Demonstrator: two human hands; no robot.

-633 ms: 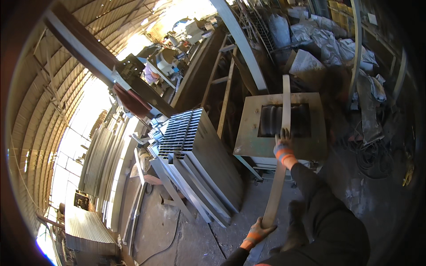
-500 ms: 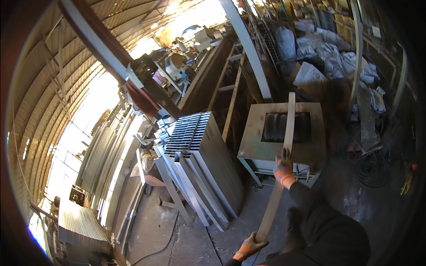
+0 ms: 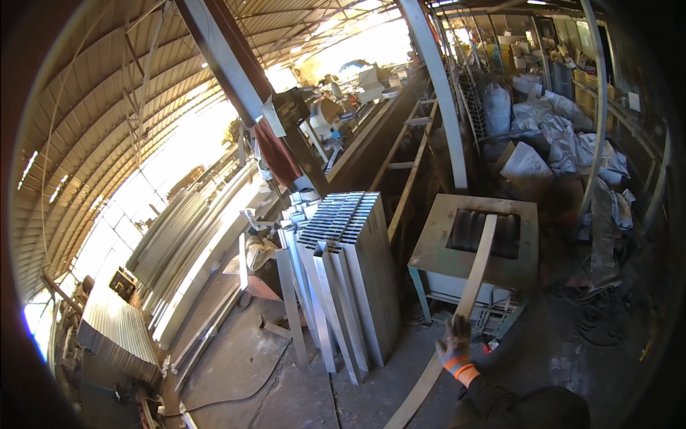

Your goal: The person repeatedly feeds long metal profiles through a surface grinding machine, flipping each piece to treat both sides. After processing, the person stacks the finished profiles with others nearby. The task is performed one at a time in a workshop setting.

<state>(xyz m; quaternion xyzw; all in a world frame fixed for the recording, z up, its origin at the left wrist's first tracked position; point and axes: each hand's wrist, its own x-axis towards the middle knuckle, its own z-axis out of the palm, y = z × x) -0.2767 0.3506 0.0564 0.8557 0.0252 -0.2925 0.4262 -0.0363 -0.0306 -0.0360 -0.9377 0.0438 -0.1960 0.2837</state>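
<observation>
A long, flat metal bar point(image 3: 476, 275) slants up from the lower edge. Its far end lies over the opening in the top of a box-shaped metal machine point(image 3: 431, 236), where black ribbed rollers point(image 3: 464, 227) show. Wearing a dark glove with an orange cuff, my right hand point(image 3: 456, 348) grips the bar on the near side of the machine. The bar's near end runs out of view at the bottom. My left hand is outside the picture.
Left of the machine stands a tall stack of metal box sections point(image 3: 375, 279), with loose lengths point(image 3: 336, 307) leaning against it. A cable point(image 3: 246, 397) crosses the floor. Silvery sacks point(image 3: 532, 118) lie behind, beyond a steel post point(image 3: 439, 100). Corrugated sheets point(image 3: 118, 325) are at far left.
The bar has come back toward me; its far end was past the machine's far edge and now lies over the opening. My left hand has left the view, which has tilted upward.
</observation>
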